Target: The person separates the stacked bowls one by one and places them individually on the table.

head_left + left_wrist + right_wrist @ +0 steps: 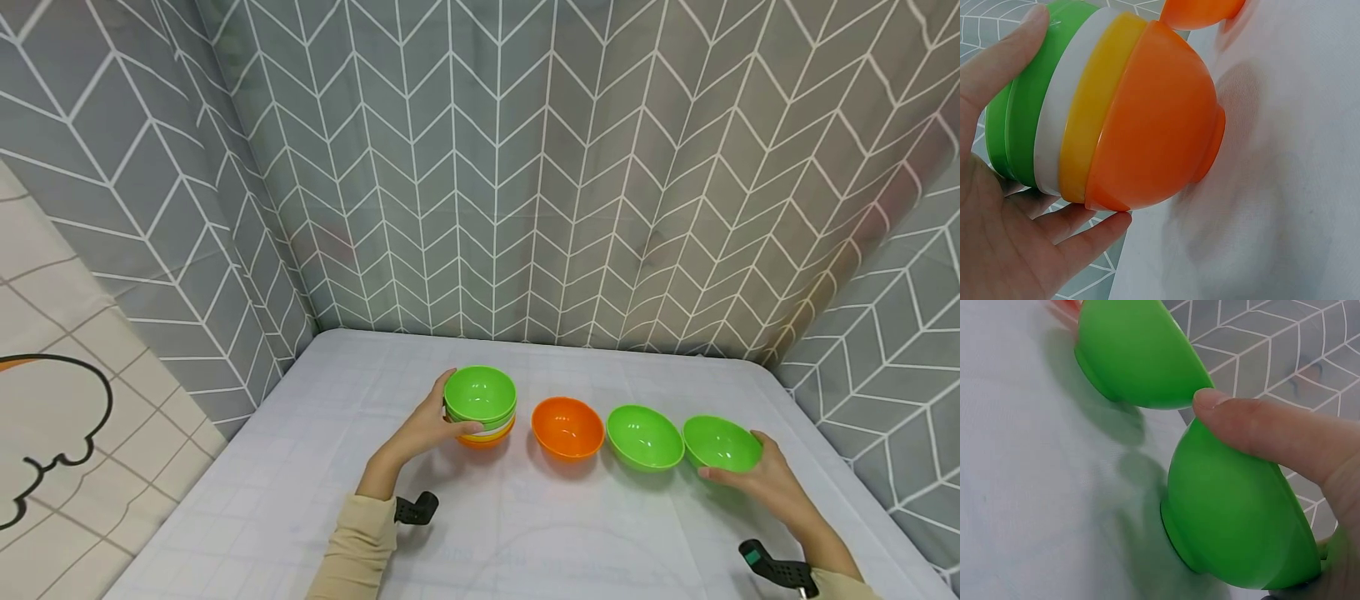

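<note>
Green tops the bowl stack point(480, 395) the left hand point(426, 428) is gripping, just left of a lone orange bowl point(567, 428); left wrist cam catches a fingertip point(1120, 220) against the orange bottom bowl point(1157, 119), contact the head cam totally misses. Right hand point(767, 477) grips the rightmost green bowl point(720, 442).

Five-bowl stack point(498, 415), nested, openings up: two green bowls point(480, 392) uppermost, white bowl point(1061, 103) beneath, then yellow bowl point(1094, 103), orange bottom bowl point(1154, 119); gripped round side by left hand point(423, 425), left of middle of desk point(540, 542), toward far edge. Row continued toward right edge, all upright, glossy: orange single bowl point(567, 427) set apart from stack; green middle bowl point(645, 437) just beside it; green end bowl point(722, 443), nearest right edge, held at rim by right hand point(776, 479).
</note>
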A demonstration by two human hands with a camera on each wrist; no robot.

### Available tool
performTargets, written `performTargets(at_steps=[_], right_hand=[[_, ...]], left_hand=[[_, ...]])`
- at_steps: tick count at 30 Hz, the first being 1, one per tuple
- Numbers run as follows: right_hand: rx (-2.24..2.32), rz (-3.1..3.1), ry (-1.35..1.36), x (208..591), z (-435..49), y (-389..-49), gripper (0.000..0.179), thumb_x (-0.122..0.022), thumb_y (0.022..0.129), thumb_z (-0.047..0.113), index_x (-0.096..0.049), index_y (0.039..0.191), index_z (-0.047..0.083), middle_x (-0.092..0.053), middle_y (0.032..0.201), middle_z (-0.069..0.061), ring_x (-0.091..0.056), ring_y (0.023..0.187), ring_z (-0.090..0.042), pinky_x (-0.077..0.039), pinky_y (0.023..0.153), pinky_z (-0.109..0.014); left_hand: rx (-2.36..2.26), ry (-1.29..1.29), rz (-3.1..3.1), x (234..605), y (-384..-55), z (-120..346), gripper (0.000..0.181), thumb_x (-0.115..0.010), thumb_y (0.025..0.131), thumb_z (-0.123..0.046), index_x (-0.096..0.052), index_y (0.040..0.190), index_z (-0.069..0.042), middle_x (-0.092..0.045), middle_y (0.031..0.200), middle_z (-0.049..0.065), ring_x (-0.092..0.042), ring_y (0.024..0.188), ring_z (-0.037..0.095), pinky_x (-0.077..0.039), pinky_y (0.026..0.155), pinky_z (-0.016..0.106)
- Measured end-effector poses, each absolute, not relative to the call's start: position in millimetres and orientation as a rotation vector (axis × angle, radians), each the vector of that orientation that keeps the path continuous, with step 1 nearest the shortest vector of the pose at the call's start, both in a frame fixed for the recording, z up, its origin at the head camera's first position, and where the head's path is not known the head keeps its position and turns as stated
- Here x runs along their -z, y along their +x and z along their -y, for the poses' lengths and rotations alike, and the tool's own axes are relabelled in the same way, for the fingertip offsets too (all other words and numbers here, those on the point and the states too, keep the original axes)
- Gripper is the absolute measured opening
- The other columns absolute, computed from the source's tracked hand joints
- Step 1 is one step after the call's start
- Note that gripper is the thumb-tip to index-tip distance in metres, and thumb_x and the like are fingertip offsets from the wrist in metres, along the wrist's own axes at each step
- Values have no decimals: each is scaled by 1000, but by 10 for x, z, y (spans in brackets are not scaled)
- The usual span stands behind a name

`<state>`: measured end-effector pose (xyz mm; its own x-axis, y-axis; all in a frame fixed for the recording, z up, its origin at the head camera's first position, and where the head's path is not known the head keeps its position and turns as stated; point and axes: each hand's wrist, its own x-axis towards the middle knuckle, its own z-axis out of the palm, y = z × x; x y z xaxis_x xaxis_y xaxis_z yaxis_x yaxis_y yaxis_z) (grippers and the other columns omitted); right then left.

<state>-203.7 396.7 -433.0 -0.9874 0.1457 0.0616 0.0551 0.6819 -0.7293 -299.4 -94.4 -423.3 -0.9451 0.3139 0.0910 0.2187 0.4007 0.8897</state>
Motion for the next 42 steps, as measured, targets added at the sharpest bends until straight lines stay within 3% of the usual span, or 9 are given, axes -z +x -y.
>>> performTargets(at_steps=[8,13,18,29,42], right_hand=[[-1230,2770,-161,4349,-3953,-2030,111,-79,77,24,0,138,-26,-23,131,-48,-33,117,-56,-32,94,-66],[-1145,2827,-165,4307,-3978,-2031,119,-78,79,30,11,139,-23,-5,136,-53,-14,126,-65,-20,97,-74],[-1076,2835,-196,4194,-3967,-2005,120,-75,82,38,13,142,-18,6,140,-51,-1,130,-65,-16,96,-76],[-1075,2782,9,3883,-3393,-2134,114,-78,80,35,1,149,-11,-6,148,-41,-12,132,-60,-22,95,-75],[-1200,2781,318,3633,-2452,-2594,109,-79,79,38,-9,152,-1,-11,155,-27,-15,139,-48,-19,103,-70]], left_hand=[[-1592,485,-2559,4230,-2991,943,110,-84,74,-40,-14,155,-14,-35,150,12,-34,136,30,-37,104,49],[-1593,485,-2556,4219,-2987,936,110,-84,74,-40,-14,155,-14,-35,150,12,-36,135,30,-39,102,47],[-1598,488,-2553,4211,-2976,938,110,-84,74,-38,-13,155,-13,-35,150,13,-37,135,30,-39,102,47],[-1572,487,-2570,4186,-2965,929,110,-84,74,-38,-13,155,-14,-34,151,13,-34,137,30,-36,104,49],[-1594,513,-2570,4217,-3000,945,105,-84,74,-38,-20,152,-11,-41,145,9,-37,133,28,-34,105,52]])
